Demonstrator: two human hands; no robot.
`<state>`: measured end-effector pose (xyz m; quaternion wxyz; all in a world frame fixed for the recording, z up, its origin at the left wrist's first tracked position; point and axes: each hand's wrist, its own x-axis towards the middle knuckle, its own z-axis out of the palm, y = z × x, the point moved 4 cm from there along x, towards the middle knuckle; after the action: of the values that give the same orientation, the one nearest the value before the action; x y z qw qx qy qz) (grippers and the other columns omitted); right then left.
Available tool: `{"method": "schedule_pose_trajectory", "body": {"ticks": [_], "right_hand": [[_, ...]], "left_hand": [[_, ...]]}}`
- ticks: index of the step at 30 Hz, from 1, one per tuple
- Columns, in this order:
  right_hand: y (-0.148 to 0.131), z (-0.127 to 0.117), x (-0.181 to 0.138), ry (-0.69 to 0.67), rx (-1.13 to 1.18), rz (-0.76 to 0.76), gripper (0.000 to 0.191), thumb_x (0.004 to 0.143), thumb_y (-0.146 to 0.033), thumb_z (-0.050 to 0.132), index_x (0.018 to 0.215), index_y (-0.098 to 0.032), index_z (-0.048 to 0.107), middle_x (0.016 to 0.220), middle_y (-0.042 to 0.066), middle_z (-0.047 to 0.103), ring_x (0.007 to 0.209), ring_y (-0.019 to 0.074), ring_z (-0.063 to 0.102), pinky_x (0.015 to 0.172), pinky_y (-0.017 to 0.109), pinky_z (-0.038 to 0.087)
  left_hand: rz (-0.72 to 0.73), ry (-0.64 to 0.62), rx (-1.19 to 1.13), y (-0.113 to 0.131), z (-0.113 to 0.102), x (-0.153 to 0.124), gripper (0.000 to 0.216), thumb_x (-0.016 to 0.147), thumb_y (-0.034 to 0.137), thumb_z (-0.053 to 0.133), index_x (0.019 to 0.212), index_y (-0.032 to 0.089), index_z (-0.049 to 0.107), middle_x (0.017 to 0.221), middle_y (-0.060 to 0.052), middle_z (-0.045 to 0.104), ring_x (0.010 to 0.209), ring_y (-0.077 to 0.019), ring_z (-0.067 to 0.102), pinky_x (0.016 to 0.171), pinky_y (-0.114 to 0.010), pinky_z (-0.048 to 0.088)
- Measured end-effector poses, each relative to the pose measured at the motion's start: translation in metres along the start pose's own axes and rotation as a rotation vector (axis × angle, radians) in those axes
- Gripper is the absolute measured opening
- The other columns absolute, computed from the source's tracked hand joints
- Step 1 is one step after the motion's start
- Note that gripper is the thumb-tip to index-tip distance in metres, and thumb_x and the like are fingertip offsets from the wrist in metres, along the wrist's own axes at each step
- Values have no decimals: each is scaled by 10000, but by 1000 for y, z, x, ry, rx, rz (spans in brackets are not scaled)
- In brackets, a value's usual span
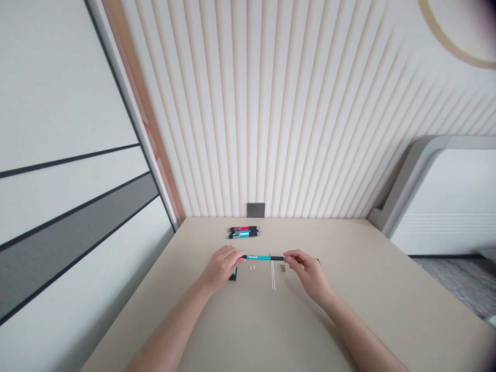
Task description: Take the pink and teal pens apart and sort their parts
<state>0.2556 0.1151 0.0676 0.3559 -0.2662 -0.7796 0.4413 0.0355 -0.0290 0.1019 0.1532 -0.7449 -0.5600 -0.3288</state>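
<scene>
A slim teal-and-black mechanical pencil (263, 257) lies level across the gap between the two hands, held by its ends; whether it clears the surface beneath is hard to tell from here. The left hand (221, 267) curls over one end, while the right hand (308, 274) pinches the other in its fingertips, so the hands stand apart yet are both clamped on the same pencil. Between them, just below the barrel, sit two tiny translucent pieces (252, 268), two long thin white sticks (273, 275) and a small dark-grey part (282, 268). Half hidden under the edge of the left hand is a dark teal piece (233, 275). Beyond the hands, a tight row of black-tipped pencils in pink and teal (244, 232) lies on the smooth beige surface (349, 289). Farther off, past the row, a dark-grey wall socket (256, 210) is set low in a ribbed cream wall (294, 129).
</scene>
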Motion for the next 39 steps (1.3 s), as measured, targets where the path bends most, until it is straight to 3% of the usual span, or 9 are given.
{"method": "schedule_pose_trajectory", "body": {"ticks": [9,14,19,23,29,35,39], "right_hand": [[0,-12,6,120,30,-29,342,868,-501,571,930,-184,683,912,81,691,737,186,576,678,308,481],[7,-33,12,172,-96,-20,378,900,-507,501,959,-179,679,924,95,698,757,202,602,692,319,485],[20,-57,18,73,-374,-33,312,919,-425,453,924,-210,679,953,79,685,807,208,616,731,325,475],[31,-68,16,-61,-530,15,259,882,-312,486,1060,-224,652,915,52,672,823,205,609,786,346,466],[26,-57,9,-233,-596,-31,372,845,-181,498,1195,-261,595,913,31,663,854,191,596,815,331,442],[26,-47,4,-278,-665,-78,556,845,-125,464,1377,-285,450,884,20,649,842,187,578,836,331,424],[26,-44,3,-320,-668,-78,589,833,-128,480,1399,-284,425,897,22,655,870,193,571,853,334,419]], "left_hand": [[-35,-6,-13,-3,1,-1,189,993,282,452,952,180,605,790,-37,642,737,-168,582,677,-282,465],[-37,-10,-11,-5,1,-2,201,995,283,449,954,176,614,790,-42,642,740,-167,588,675,-280,470],[-46,-36,9,-6,2,-2,193,993,276,456,964,168,612,796,-42,646,738,-165,577,679,-278,460],[-33,-42,16,-6,2,-1,187,991,274,461,968,165,610,799,-41,651,737,-169,579,677,-278,454],[-30,-48,27,-6,2,-1,175,989,270,467,969,170,609,811,-40,660,733,-169,578,682,-279,450],[-32,-60,29,-7,3,-1,165,986,267,471,964,170,603,811,-40,655,739,-174,567,696,-287,445],[-28,-63,32,-7,3,-1,160,984,266,475,967,172,604,819,-40,662,742,-175,569,704,-291,444]]}}
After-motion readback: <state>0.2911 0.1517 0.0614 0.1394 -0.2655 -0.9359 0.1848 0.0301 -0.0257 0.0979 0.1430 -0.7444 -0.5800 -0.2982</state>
